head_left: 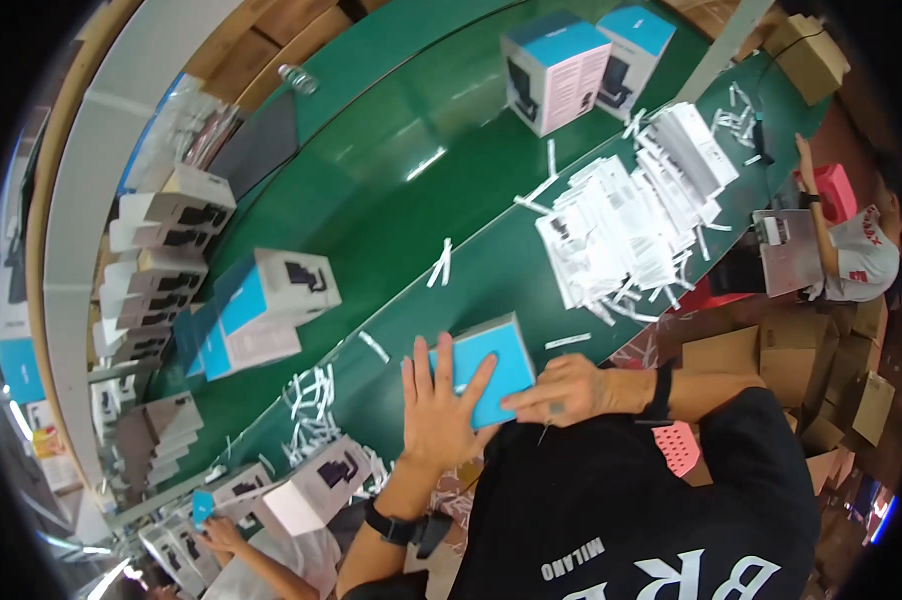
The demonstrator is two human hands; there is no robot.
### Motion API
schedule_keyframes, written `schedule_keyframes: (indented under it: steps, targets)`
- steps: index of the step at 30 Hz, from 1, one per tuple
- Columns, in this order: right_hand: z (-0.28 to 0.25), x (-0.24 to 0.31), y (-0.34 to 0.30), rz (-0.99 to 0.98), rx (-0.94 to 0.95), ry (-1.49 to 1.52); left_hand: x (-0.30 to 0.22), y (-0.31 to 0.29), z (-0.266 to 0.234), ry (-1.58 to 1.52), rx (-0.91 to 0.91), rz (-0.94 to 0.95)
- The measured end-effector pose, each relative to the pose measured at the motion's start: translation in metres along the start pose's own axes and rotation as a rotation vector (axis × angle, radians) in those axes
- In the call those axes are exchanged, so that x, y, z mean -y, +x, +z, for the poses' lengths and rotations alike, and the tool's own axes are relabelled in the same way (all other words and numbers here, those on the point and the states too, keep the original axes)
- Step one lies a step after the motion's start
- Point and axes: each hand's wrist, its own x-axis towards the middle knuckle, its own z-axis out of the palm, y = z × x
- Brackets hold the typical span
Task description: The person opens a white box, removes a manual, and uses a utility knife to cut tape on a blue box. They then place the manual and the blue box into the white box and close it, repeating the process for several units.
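Note:
A box with a bright blue face point(501, 375) and pale sides lies on the green table just in front of me. My left hand point(439, 415) is open, with its fingers spread along the box's left side and its thumb across the blue face. At the near right edge of the box is my right hand point(569, 388), closed, its fingers curled and its fingertips pressed together against the edge. Whether those fingertips pinch anything small cannot be made out. Both wrists wear dark bands.
Printed white sheets point(621, 225) are heaped to the right on the green table point(391, 190), with paper strips point(316, 405) scattered about. Product boxes point(556, 75) stand at the back, more boxes point(271, 300) at left. Co-workers' arms point(813, 200) show at right and lower left point(236, 545).

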Motion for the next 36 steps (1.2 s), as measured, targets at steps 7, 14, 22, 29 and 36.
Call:
schedule_keyframes:
  steps: [7, 14, 22, 29, 36]
  targets:
    - [-0.037, -0.031, 0.009, 0.09, 0.169, 0.283, 0.024, -0.031, -0.002, -0.069, -0.088, 0.023]
    - [-0.037, 0.011, 0.034, 0.227, 0.073, -0.03, 0.033, -0.021, -0.006, -0.139, -0.227, -0.061]
    - [-0.054, -0.007, -0.008, 0.603, -0.297, -0.126, 0.128, 0.048, -0.02, -0.037, -0.851, -0.313]
    - [-0.032, 0.013, -0.015, 0.725, -0.021, -0.144, 0.24, 0.045, -0.02, 0.594, -0.501, -0.687]
    - [-0.014, -0.098, -0.082, 0.904, 0.039, -0.298, 0.164, 0.018, 0.023, -0.003, -0.409, -0.672]
